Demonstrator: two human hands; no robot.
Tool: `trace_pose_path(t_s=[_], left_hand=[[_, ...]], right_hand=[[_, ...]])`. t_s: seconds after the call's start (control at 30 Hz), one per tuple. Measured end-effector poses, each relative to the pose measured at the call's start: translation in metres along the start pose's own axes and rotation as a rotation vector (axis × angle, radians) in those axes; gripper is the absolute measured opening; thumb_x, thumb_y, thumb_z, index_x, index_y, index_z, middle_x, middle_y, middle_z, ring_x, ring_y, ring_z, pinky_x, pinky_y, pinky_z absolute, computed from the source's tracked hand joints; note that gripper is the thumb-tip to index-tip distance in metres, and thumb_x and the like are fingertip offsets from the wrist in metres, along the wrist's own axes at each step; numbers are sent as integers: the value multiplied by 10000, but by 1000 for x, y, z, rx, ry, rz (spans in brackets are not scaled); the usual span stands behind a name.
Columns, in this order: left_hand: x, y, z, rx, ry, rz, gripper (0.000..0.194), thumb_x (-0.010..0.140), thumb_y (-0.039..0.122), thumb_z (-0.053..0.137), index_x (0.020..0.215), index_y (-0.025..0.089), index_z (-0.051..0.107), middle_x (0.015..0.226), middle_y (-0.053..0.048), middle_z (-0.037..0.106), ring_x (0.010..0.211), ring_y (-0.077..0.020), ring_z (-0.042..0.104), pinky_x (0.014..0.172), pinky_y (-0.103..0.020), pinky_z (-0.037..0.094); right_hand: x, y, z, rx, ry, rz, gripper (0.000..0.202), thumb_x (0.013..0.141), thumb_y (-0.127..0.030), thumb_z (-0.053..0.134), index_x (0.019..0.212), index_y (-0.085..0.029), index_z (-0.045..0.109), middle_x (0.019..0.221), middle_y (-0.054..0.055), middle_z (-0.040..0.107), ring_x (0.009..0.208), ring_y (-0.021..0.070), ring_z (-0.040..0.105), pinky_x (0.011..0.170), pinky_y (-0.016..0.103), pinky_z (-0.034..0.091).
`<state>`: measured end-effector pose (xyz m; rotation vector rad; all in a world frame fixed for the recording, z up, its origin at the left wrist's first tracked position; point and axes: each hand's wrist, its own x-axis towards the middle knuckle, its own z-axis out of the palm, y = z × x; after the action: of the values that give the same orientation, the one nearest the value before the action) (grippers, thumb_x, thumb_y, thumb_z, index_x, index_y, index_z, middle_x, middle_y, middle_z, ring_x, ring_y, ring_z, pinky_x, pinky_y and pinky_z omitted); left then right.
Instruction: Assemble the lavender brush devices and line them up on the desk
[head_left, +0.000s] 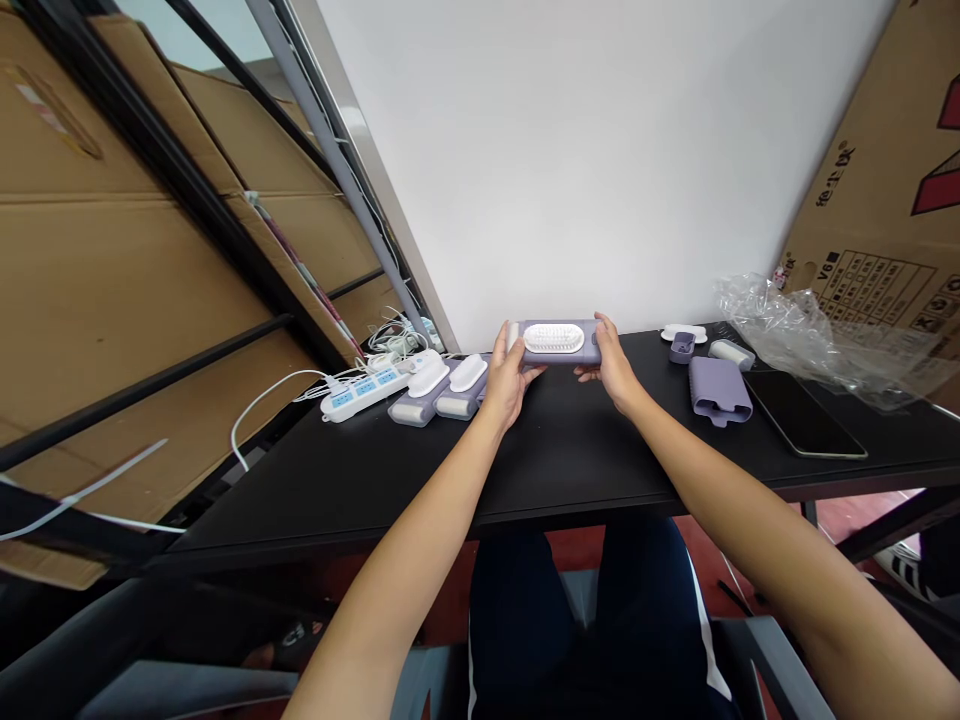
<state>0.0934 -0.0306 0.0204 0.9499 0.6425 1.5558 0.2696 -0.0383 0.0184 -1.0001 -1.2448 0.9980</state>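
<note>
Between my two hands, above the black table, is a purple cleaning brush (553, 340) with an oval patch of white bristles facing me. My left hand (508, 378) is closed round its left end, next to a whitish section. At the opposite end, my right hand (611, 368) grips with the thumb on top and fingers below. Just left of my left hand lie similar purple brushes, a nearer one (459, 400) and another (417, 408), each with a white oval piece on top. To the right lie a hollow purple case (720, 390), a small purple cup (682, 347), a white roller (731, 353) and a white oval piece (683, 332).
A white power strip (365, 392) with tangled cables lies at the table's left. A dark-screened tablet (806, 412) rests near the right edge, with clear plastic wrap (817, 335) behind it. A cardboard box (885, 220) leans at right; a white wall (600, 160) rises behind the table.
</note>
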Motion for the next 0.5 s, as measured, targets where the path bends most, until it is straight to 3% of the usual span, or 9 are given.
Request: trace_pose_path(t_s=[0.27, 0.37, 0.5], left_hand=[[2, -1, -2, 22, 1, 13, 616, 952, 264, 656, 1525, 392, 468, 1427, -42, 644, 1239, -206, 649, 936, -337, 592], [3, -1, -2, 13, 24, -6, 626, 923, 268, 693, 1505, 383, 494, 1405, -43, 657, 1219, -206, 658, 920, -324, 594], [4, 4, -3, 39, 100, -12, 631, 871, 287, 754, 1459, 349, 533, 1298, -59, 696, 1085, -187, 698, 856, -294, 606]], right_hand=[[1, 1, 1, 5, -3, 6, 588, 1028, -605, 302, 1556, -344, 281, 1271, 88, 620, 625, 107, 626, 535, 239, 554], [4, 4, 0, -6, 5, 12, 550, 1027, -601, 306, 1505, -329, 329, 1182, 65, 629, 605, 108, 620, 513, 237, 532], [6, 2, -3, -72, 47, 36, 385, 990, -574, 433, 1188, -262, 541, 964, 18, 606, 649, 135, 595, 497, 231, 487]])
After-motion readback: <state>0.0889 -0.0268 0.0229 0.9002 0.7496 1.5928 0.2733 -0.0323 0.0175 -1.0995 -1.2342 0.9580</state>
